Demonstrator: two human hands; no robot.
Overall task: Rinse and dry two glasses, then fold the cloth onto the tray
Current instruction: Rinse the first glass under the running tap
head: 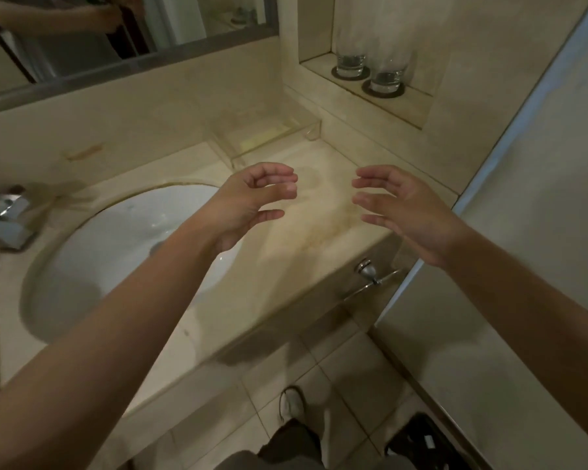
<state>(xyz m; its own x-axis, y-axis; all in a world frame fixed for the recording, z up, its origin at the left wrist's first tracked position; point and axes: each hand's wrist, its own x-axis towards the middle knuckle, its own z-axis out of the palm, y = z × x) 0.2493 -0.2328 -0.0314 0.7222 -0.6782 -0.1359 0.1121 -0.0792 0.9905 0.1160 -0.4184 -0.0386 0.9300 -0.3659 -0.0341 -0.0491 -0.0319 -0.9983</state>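
Two clear glasses stand upright on dark round coasters in a wall niche at the upper right: one glass (352, 52) further back, the other glass (387, 71) nearer. A clear tray (311, 125) lies on the beige counter below the niche. My left hand (252, 201) hovers over the counter by the basin, fingers loosely curled, holding nothing. My right hand (401, 208) hovers to its right, fingers relaxed and apart, also holding nothing. No cloth shows in view.
A white basin (116, 252) is sunk in the counter (319, 225), with a chrome tap (6, 215) at the left. A mirror (116, 35) spans the back wall. A chrome rail (370, 276) sits under the counter edge. A glass panel (523, 232) stands at the right.
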